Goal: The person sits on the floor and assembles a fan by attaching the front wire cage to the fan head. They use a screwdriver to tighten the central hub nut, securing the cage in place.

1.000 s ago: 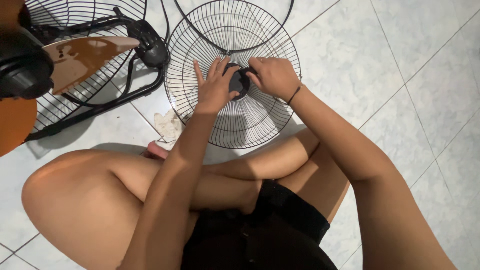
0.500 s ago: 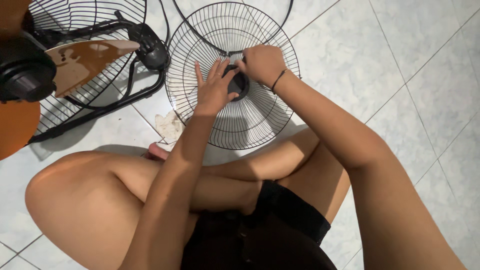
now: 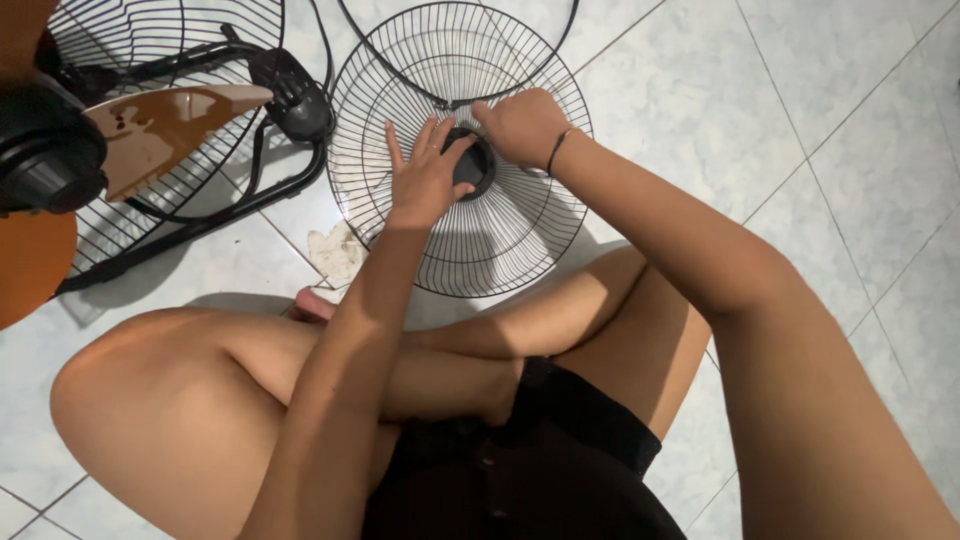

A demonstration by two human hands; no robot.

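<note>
A black wire fan guard [image 3: 500,215] is seen lying flat on the pale tiled floor [image 3: 800,120], just beyond the crossed legs of the seated person. Its round black centre cap [image 3: 472,163] is flanked by both hands. The left hand [image 3: 425,180] is laid flat on the guard's wires on the near-left side of the cap, fingers spread and extended, with the thumb touching the cap's rim. The right hand [image 3: 520,128] is curled over the far-right edge of the cap, fingers bent around it; a dark band is worn on that wrist. To the left of the guard, the fan body with a brown blade [image 3: 165,125], a black motor hub [image 3: 45,150] and its rear grille [image 3: 120,30] is lying on the floor. A crumpled pale cloth [image 3: 335,252] is seen just beside the guard's near-left rim.
</note>
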